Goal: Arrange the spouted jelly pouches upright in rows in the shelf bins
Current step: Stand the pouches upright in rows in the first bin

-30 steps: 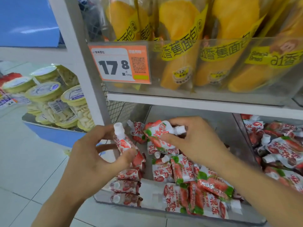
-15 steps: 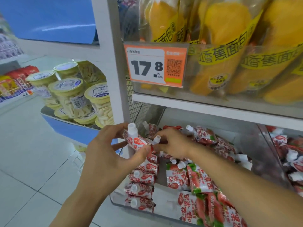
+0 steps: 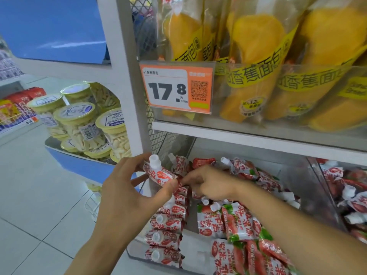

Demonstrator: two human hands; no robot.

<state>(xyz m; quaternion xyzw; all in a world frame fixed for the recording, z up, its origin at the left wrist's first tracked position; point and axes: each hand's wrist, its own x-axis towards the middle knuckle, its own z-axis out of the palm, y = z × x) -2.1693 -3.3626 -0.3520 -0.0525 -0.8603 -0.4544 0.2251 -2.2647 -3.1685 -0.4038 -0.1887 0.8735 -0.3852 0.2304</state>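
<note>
My left hand (image 3: 131, 191) grips a red-and-white spouted jelly pouch (image 3: 161, 174) by its body, white cap up, at the clear shelf bin's (image 3: 133, 253) back left corner. My right hand (image 3: 210, 184) reaches in from the right, its fingertips pinching the red edge of a pouch just under that one; most of this pouch is hidden. Down the bin's left side a row of pouches (image 3: 166, 223) stands with caps showing. Several loose pouches (image 3: 236, 225) lie jumbled across the middle and right.
A neighbouring bin (image 3: 325, 187) on the right holds more jumbled pouches. Close above runs a white shelf board (image 3: 258, 138) with banana bread packs (image 3: 256, 62) and a 17.8 price tag (image 3: 174, 88). A white post (image 3: 127, 80) stands left, with snack tubs (image 3: 83, 124) beyond.
The view has closed in on the bin. My right hand carried its pouch left and down to the row's back end; my left hand kept its pouch at the back left corner.
</note>
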